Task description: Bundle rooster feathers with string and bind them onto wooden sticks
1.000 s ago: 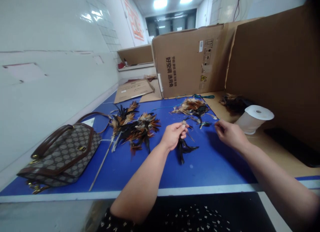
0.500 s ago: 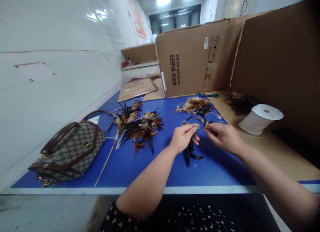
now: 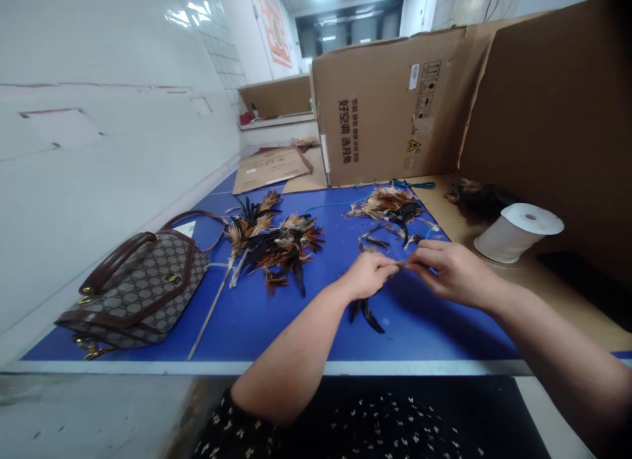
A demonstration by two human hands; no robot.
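My left hand (image 3: 369,274) is closed on a small bunch of black feathers (image 3: 368,314), whose dark tips hang below it over the blue tabletop. Close beside it, my right hand (image 3: 439,268) pinches the quill end of the bunch, thumb and fingertips pressed together. What lies between the two sets of fingertips is thin and partly hidden. Just beyond the hands is a pile of brown and black feathers (image 3: 388,205), with loose feathers (image 3: 378,238) scattered nearer. Left of my hands lies another brown and black feather bunch (image 3: 291,245), touching a further bunch (image 3: 253,225).
A patterned handbag (image 3: 143,294) stands at the left. On the right, a white spool of ribbon (image 3: 516,234) sits on cardboard near dark feathers (image 3: 478,197). A tall cardboard box (image 3: 385,116) walls off the back. A cardboard sheet (image 3: 269,170) lies behind the feathers.
My hands have come together, the right moving left and the left turning its fingers toward it. The hanging black feathers have swung left. The view has tilted slightly.
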